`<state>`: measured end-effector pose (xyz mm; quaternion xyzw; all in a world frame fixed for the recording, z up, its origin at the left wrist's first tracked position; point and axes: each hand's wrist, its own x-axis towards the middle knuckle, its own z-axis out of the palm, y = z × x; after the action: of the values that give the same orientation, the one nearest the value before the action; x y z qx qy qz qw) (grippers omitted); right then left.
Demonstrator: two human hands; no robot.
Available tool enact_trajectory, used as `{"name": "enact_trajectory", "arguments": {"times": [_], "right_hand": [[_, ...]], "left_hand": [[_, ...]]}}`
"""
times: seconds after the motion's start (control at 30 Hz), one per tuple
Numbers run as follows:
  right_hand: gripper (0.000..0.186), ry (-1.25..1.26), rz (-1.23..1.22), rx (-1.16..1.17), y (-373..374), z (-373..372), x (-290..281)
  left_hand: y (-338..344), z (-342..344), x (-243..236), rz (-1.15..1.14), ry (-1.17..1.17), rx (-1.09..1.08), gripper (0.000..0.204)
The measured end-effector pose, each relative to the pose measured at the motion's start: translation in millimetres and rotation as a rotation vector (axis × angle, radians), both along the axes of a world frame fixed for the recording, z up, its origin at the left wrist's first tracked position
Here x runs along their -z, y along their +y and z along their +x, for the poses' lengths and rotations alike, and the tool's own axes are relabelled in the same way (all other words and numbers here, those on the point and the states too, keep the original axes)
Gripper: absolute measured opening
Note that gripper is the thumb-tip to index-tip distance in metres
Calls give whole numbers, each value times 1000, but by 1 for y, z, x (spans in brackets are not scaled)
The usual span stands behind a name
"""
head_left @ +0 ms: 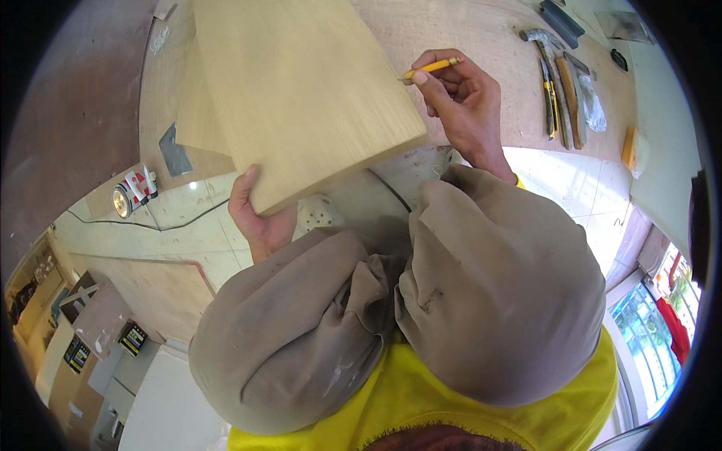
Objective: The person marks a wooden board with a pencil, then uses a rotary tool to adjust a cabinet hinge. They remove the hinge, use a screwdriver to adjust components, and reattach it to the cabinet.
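A pale wooden board (308, 90) reaches from the top of the view down toward my knees. My left hand (259, 214) grips its near left corner, thumb up against the edge and the fingers hidden below. In my right hand (470, 94) a yellow pencil (436, 69) is pinched between thumb and fingers. The pencil's tip is at the board's right edge; whether it touches the wood I cannot tell.
At the right lie a claw hammer (553, 68), a yellow utility knife (550, 105) and other hand tools. A grey scraper-like piece (174, 150) sits left of the board. Beyond it are a can (124, 199) and a dark cable (188, 224) on the tiles.
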<state>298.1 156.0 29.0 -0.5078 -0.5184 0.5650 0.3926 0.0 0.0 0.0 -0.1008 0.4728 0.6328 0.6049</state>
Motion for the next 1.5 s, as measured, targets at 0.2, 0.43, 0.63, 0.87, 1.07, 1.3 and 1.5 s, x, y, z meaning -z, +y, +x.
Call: {"name": "enact_trajectory", "arguments": {"times": [0.2,0.43,0.63,0.87,1.07,1.3,1.5], "right_hand": [[14,183,83,-17,46,-25,16],[16,226,130,57,169,-68,66],[16,153,98,42,228,-116,114],[17,117,91,23,235,-149,133],[19,91,89,16,236,-150,132],[19,26,119,19,236,-155,133],[17,56,112,12,235,-156,132]], "left_hand": [[-7,-11,-8,-57,105,7,75],[-59,-5,-35,-298,-38,43,73],[-97,-8,-26,-388,-60,94,79],[-112,-3,-21,-335,-79,22,75],[-107,-4,-26,-383,-77,19,74],[-116,-4,-18,-393,-48,7,73],[-114,-2,-21,-438,-29,19,76]]}}
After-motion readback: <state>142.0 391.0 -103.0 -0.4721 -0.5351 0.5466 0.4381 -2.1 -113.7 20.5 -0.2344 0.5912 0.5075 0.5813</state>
